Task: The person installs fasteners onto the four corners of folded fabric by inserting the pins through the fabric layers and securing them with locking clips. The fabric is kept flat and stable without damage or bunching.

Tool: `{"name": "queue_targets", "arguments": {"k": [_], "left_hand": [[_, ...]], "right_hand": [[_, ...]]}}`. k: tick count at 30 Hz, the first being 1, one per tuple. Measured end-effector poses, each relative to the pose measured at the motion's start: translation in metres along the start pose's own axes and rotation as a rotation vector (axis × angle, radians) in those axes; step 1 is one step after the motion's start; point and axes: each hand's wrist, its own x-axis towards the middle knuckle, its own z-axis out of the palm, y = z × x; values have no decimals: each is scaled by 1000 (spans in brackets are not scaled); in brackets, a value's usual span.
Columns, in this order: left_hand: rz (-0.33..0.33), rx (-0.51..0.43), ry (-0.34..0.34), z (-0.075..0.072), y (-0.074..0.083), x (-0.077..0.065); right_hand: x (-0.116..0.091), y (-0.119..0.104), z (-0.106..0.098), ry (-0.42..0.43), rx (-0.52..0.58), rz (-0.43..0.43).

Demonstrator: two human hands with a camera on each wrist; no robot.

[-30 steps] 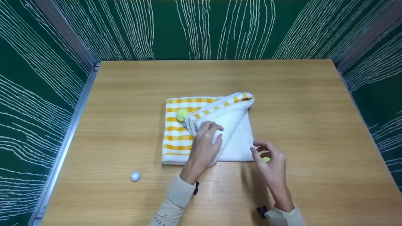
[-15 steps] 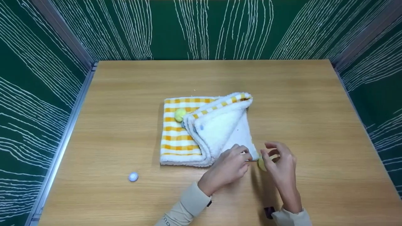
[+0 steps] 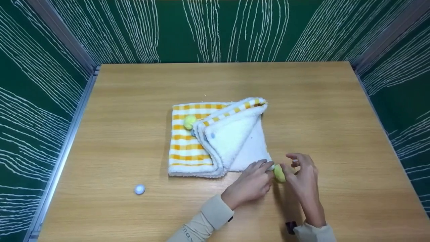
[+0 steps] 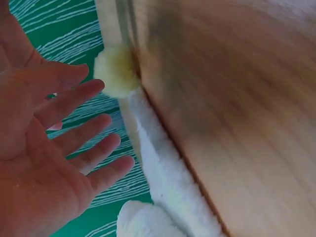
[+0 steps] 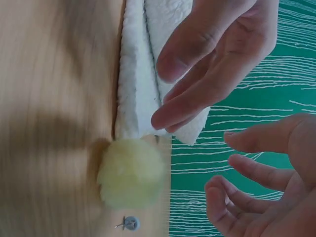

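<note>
A yellow-and-white checked fleece blanket (image 3: 191, 148) lies folded on the table, one flap turned back to show its white side (image 3: 231, 137). Yellow-green pompoms show at two places: one pompom (image 3: 189, 122) on the checked part, another pompom (image 3: 279, 173) at the front right corner. My left hand (image 3: 250, 183) is over that corner, fingertips close to the pompom; in the left wrist view its fingers look extended and apart from the fleece. To the pompom's right is my right hand (image 3: 304, 176), thumb and fingers loosely bent with a gap between them. Nothing is visibly held.
A small pale blue-white ball (image 3: 139, 189) sits at the front left of the wooden table (image 3: 100, 134). In the right wrist view a small grey round piece (image 5: 131, 223) with a thin tip shows beyond the pompom. Green walls with white lines surround the table.
My left hand has moved off the turned-back flap, right and toward me, to the blanket's front right corner. My right hand has shifted slightly right, and the corner pompom shows more fully.
</note>
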Motion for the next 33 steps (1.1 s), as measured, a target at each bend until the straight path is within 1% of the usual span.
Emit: {"name": "queue_targets", "arguments": {"k": [4, 6, 10, 12, 17, 19, 23, 29, 33], "left_hand": [[-54, -39, -74, 6, 0, 3], [-72, -30, -100, 7, 0, 4], [-91, 7, -130, 11, -1, 6], [-92, 28, -133, 13, -1, 6], [-84, 68, -135, 13, -2, 6], [-86, 73, -134, 13, -2, 7], [-92, 87, -122, 14, -2, 8], [-76, 108, -81, 17, 0, 11], [-61, 117, -77, 20, 2, 12]], "right_hand": [[1, 3, 2, -21, -24, 36], [1, 6, 3, -32, -36, 44], [4, 12, 5, -82, -53, 79], [6, 14, 4, -128, -78, 104], [8, 19, 2, -284, -154, 183], [9, 20, 1, -325, -169, 208], [12, 25, 2, -360, -174, 226], [18, 36, 2, -369, -164, 218], [20, 43, 3, -366, -146, 203]]}}
